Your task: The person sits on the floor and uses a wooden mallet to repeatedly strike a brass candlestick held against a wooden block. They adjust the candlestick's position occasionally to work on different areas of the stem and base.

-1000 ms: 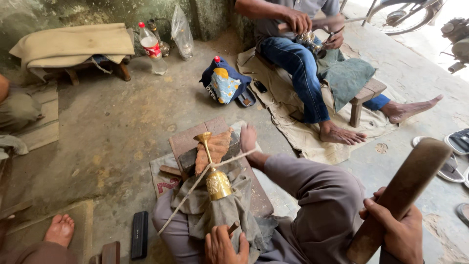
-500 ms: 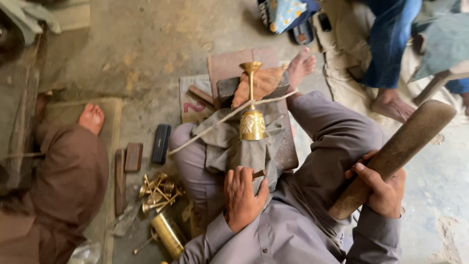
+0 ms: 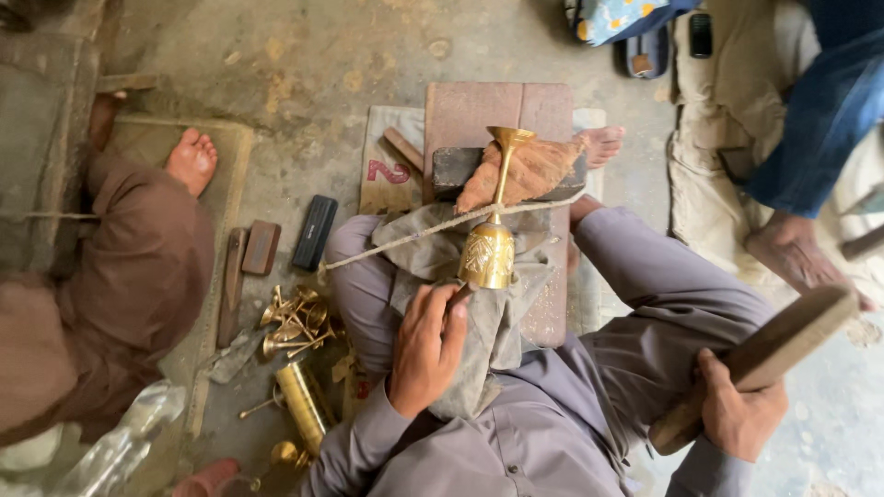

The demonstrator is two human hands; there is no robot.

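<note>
While the right hand [image 3: 737, 410] keeps its closed grip on the wooden mallet [image 3: 760, 359], now lower and out to the side, the left hand [image 3: 425, 345] has moved up to pinch a small tool against the brass goblet [image 3: 488, 248]. This goblet lies on the cloth [image 3: 479, 322] over the lap, tied down by a cord [image 3: 396, 244], its stem on the dark block [image 3: 460, 166], so striking looks near.

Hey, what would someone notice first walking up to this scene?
Most striking is the shiny brass goblet lying centre frame on the seated person's cloth-draped lap, with the left hand just below it. At right, the right hand grips a heavy wooden mallet. More brass pieces lie on the floor at left.
</note>
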